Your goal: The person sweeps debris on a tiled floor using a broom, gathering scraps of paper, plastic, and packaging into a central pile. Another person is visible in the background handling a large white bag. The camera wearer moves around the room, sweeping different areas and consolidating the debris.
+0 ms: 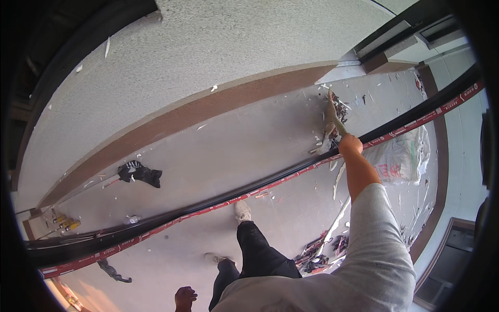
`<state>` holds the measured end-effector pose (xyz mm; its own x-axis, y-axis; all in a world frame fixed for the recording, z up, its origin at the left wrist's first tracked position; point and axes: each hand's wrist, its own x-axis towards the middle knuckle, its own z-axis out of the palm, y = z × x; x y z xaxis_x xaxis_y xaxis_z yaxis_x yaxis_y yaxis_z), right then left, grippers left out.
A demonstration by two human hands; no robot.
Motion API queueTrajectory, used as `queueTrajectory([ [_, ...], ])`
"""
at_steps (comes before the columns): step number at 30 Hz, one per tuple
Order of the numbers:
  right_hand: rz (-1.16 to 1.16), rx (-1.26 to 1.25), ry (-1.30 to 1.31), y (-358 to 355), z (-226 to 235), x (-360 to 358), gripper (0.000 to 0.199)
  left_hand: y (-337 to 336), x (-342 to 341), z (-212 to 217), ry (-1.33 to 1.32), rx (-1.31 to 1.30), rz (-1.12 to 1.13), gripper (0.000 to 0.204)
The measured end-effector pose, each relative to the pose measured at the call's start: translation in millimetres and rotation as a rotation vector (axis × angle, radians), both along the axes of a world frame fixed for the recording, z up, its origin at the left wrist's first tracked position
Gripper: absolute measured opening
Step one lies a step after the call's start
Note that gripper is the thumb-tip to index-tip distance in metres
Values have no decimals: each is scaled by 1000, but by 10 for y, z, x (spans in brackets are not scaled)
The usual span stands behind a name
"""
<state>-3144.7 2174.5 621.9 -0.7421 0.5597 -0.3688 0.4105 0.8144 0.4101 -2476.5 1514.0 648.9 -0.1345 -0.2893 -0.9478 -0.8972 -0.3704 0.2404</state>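
My right hand point(351, 143) reaches forward with its fingers wrapped round the handle of what looks like a tan broom point(333, 115). The broom's head stands against a heap of dark and white scraps point(341, 106) on the floor. Down at the lower edge, my left hand point(185, 298) hangs by my leg, fingers curled in with nothing visible in them. A long black bar with red printed film point(244, 195) crosses the view above the floor, from lower left to upper right. It passes close by my right hand; whether they touch I cannot tell.
Past the bar on the right lies a white woven sack point(397, 164). Red and black scraps point(322, 252) lie near my right side. A black crumpled piece point(139, 173) lies at left, by yellow-handled tools point(66, 223). A grey wall point(223, 52) runs along the far side.
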Motion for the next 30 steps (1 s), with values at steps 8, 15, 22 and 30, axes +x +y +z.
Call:
queueTrajectory([
  [8, -174, -411, 305, -331, 293, 1409, 46, -30, -169, -91, 173, 62, -24, 24],
  [15, -118, -721, 103, -1124, 695, 3431, 50, -89, -265, -95, 130, 35, -143, 26],
  [22, -102, -599, -144, -586, 1224, 4741, 47, -375, 168, -442, 10, 48, -186, 22],
  [30, -365, -261, -52, 974, 1526, 5321, 37, 124, 64, -415, 6, 41, -228, 21],
])
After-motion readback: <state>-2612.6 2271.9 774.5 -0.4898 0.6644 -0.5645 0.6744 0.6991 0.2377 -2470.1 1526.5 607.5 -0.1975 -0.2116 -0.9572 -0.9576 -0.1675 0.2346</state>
